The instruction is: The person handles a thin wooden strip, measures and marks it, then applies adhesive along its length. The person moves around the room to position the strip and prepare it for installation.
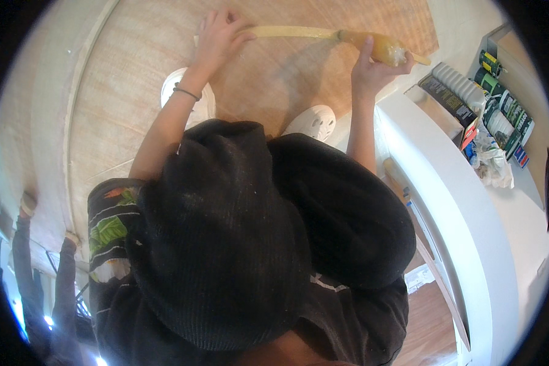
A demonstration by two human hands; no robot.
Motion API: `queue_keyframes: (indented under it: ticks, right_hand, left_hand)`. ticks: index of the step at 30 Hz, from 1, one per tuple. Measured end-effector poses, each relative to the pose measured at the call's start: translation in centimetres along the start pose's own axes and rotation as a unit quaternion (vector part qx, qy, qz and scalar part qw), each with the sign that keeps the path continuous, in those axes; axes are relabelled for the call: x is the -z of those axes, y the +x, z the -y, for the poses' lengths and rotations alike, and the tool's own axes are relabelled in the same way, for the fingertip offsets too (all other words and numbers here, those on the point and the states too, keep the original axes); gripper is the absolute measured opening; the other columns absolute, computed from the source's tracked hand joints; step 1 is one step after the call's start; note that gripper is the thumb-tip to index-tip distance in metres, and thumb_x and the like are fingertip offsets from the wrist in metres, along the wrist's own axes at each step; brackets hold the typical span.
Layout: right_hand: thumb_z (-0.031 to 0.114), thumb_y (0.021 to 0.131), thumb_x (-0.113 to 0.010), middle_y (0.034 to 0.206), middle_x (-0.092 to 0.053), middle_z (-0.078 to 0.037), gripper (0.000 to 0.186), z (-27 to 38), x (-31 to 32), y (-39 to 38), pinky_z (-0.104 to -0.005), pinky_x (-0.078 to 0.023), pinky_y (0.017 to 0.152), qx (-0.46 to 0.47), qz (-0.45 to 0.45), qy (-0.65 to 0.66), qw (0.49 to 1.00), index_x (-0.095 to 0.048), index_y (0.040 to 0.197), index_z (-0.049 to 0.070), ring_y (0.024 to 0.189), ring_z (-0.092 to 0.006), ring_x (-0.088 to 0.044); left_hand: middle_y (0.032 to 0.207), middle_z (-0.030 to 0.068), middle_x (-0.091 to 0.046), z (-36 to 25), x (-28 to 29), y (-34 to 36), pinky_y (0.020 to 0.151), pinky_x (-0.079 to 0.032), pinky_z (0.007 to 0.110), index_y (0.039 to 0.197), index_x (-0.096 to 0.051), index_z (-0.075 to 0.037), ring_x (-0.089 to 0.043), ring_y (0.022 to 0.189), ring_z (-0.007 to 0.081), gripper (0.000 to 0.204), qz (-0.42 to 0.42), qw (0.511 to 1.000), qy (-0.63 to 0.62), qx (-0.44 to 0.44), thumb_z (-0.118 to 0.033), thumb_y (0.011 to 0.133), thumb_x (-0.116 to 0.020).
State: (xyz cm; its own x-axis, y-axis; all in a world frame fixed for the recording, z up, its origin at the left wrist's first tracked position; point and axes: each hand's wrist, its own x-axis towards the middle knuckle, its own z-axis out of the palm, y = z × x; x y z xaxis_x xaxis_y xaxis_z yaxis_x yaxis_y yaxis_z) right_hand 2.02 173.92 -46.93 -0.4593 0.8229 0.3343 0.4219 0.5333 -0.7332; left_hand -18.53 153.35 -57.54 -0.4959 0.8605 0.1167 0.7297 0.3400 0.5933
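A pale yellow strip of tape point(293, 32) stretches between my hands over a wood-grained surface. My left hand point(218, 39) is on the strip's left end, fingers bent around it; a small bit of pale edge shows past the hand. My right hand point(375, 70) grips an amber-yellow tape roll point(375, 46) with crinkled clear shine at its right end. The strip meets this roll at its left, and a short yellow tail sticks out at the right. How the roll is built is hard to make out. Both forearms reach forward past my black-clothed knees.
White clogs point(314, 122) are on my feet, close to the surface. To the right, a curved white ledge point(433, 158) runs past a box point(433, 110), stacked white cups point(460, 85), dark green packages point(506, 104) and crumpled plastic point(493, 161). Another person's legs point(64, 293) show at lower left.
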Motion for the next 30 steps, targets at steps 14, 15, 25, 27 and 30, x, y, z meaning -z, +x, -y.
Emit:
queue_keyframes:
  ticks: [14,15,25,27,30]
  right_hand:
    - [0.032,0.082,-0.08,0.12,-0.039,-0.022,0.087,0.8,-0.9,-0.4,-0.0397,-0.046,0.091,0.007,0.033,-0.06,0.998,-0.02,0.134,-0.002,0.109,-0.0293,-0.049]
    - [0.031,0.082,-0.08,0.119,-0.04,-0.021,0.086,0.9,-1.4,-0.8,-0.0394,-0.047,0.091,-0.029,0.045,-0.038,0.998,-0.02,0.134,-0.002,0.108,-0.0293,-0.05]
    - [0.027,0.084,-0.079,0.118,-0.039,-0.02,0.084,-0.2,0.5,0.2,-0.0394,-0.048,0.089,0.01,0.024,-0.064,0.998,-0.019,0.136,0.0,0.108,-0.0279,-0.05]
    - [0.028,0.083,-0.079,0.119,-0.038,-0.02,0.086,0.1,0.4,-0.1,-0.0416,-0.046,0.091,-0.025,0.02,-0.067,0.997,-0.018,0.136,-0.001,0.11,-0.0281,-0.048]
    - [0.035,0.082,-0.08,0.109,-0.05,-0.024,0.082,1.5,-1.6,-2.2,-0.0478,-0.05,0.077,0.096,0.012,-0.164,0.982,-0.024,0.132,0.003,0.09,-0.038,-0.06]
  left_hand:
    - [0.1,-0.0008,-0.054,-0.4,0.7,0.1,0.084,-0.044,0.036,0.105,-0.074,-0.025,-0.048,0.089,0.0221,0.031,0.005,1.0,-0.018,0.002,-0.043,0.08,-0.072]
    - [0.1,-0.0008,-0.054,-0.5,0.6,0.2,0.084,-0.044,0.036,0.105,-0.074,-0.025,-0.048,0.09,0.0222,0.031,0.007,1.0,-0.021,0.006,-0.043,0.08,-0.072]
    - [0.101,-0.0009,-0.054,-0.4,0.7,0.0,0.086,-0.043,0.037,0.105,-0.074,-0.024,-0.047,0.091,0.0224,0.032,0.006,1.0,-0.008,-0.002,-0.044,0.08,-0.072]
    - [0.101,-0.0008,-0.054,-0.4,0.7,0.0,0.086,-0.043,0.037,0.105,-0.074,-0.024,-0.047,0.091,0.0225,0.032,-0.003,1.0,-0.009,-0.007,-0.044,0.08,-0.072]
    - [0.101,-0.0007,-0.054,-0.4,0.6,0.0,0.085,-0.043,0.036,0.105,-0.074,-0.023,-0.047,0.091,0.0226,0.033,0.001,1.0,-0.015,-0.003,-0.044,0.08,-0.072]
